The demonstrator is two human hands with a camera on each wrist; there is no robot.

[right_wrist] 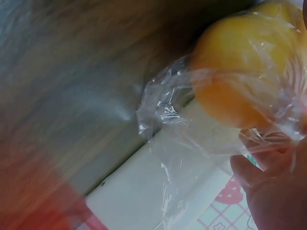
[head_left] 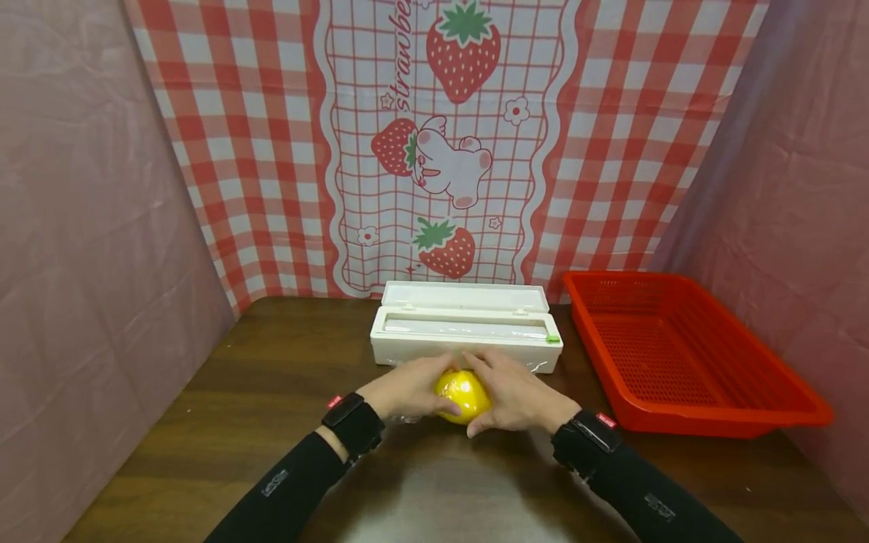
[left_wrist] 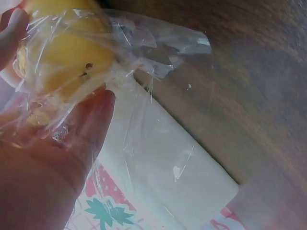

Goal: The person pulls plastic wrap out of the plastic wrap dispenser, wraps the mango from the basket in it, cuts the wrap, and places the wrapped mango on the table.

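Observation:
A smooth, shiny yellow fruit-like object (head_left: pixel 463 394) is held between both hands above the table; its exact kind is unclear. Clear cling film (left_wrist: pixel 158 40) lies over it, with loose crumpled ends hanging out at both sides. My left hand (head_left: pixel 416 386) grips it from the left, thumb on the near side and fingers around the far side. From the right, my right hand (head_left: pixel 517 392) holds it the same way, fingers curled in the film (right_wrist: pixel 168 105). Right behind the hands stands a white cling film box (head_left: pixel 468 348), lid raised, a roll inside.
A red plastic basket (head_left: pixel 720 418) stands on the right side of the brown wooden table (head_left: pixel 271 377). Behind the table hangs a red checked cloth with strawberries (head_left: pixel 271 151). Pink cloth (head_left: pixel 88 226) closes off both sides.

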